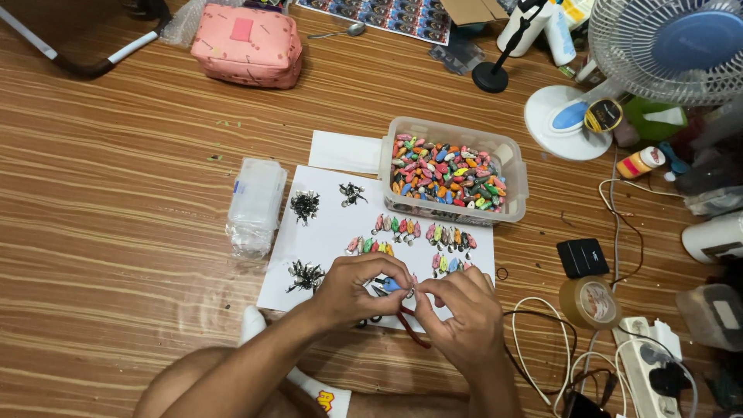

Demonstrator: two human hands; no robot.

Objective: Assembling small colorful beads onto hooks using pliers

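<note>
We note both hands meeting over the white sheet (333,232). The left hand (357,288) pinches a small blue bead (392,285); the right hand (463,310) closes its fingertips on a tiny part beside it. Red-handled pliers (410,325) lie beneath. A tub of coloured beads (449,172) sits beyond.

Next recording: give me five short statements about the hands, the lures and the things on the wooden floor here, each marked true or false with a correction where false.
1. The left hand pinches a small blue lure. True.
2. The clear plastic tub is empty. False: it is full of many-coloured lures.
3. Both hands work over the white sheet. True.
4. The right hand rests on the roll of brown tape. False: the tape lies apart, to that hand's right.
5. The pink pouch sits on the white sheet. False: it lies on the wooden floor, far beyond the sheet.
</note>
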